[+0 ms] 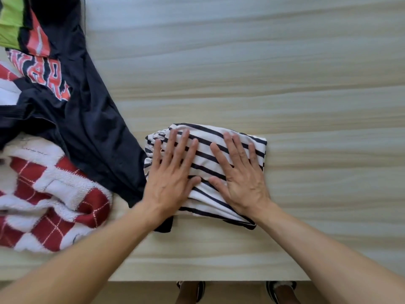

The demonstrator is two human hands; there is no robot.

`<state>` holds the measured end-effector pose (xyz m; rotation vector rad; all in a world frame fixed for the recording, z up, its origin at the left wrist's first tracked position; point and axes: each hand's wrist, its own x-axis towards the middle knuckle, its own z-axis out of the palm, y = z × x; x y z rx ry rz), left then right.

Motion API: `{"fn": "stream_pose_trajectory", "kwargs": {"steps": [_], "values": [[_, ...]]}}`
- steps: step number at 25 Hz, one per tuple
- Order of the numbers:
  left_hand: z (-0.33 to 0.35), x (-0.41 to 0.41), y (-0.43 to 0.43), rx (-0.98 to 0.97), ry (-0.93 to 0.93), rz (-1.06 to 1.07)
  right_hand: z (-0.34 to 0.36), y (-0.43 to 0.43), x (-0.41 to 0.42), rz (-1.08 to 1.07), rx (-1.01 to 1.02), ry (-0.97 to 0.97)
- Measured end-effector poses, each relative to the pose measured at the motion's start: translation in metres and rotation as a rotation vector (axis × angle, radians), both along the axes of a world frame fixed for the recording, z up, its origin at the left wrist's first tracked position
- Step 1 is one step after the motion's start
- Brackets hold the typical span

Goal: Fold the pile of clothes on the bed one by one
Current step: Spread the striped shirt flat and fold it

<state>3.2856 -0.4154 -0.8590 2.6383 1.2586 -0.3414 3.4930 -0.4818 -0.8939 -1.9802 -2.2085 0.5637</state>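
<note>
Near centre: striped top (221, 150), folded, under my flat, spread left hand (169, 183) and right hand (240, 181). Left: pile (72, 119), unfolded, several garments remaining.

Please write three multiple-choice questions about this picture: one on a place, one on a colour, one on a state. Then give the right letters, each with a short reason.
1. On which side of the striped garment does the pile of unfolded clothes lie?
A. right
B. left
C. on top of it

2. Which colours has the knit sweater?
A. blue and yellow
B. all grey
C. red and white

3. How do the left hand and the right hand lie?
A. flat on the striped garment
B. curled into fists above it
C. each pinching a sleeve

1 B: the pile fills the left edge.
2 C: red squares on white knit.
3 A: straight fingers, palms down.
</note>
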Motion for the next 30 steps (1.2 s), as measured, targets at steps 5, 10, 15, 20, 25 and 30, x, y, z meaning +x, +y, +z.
{"fn": "stream_pose_trajectory", "kwargs": {"steps": [5, 10, 15, 20, 25, 30], "values": [[-0.001, 0.044, -0.062, -0.036, -0.044, 0.146, 0.001, -0.010, 0.022, -0.127, -0.039, -0.039], [-0.018, 0.099, -0.027, -0.075, -0.003, -0.172, 0.000, -0.045, 0.078, -0.334, -0.095, -0.099], [-0.016, 0.238, -0.010, -0.101, -0.023, -0.549, 0.005, -0.095, 0.169, -0.694, -0.174, -0.204], [-0.008, 0.405, -0.031, -0.118, 0.007, -0.909, 0.007, -0.174, 0.262, -1.015, -0.258, -0.203], [-0.006, 0.457, -0.041, -0.045, -0.045, -0.703, 0.013, -0.189, 0.304, -1.112, -0.199, -0.137], [-0.018, 0.449, -0.041, -0.177, -0.072, -0.576, 0.012, -0.155, 0.305, -1.006, -0.049, -0.062]]}}
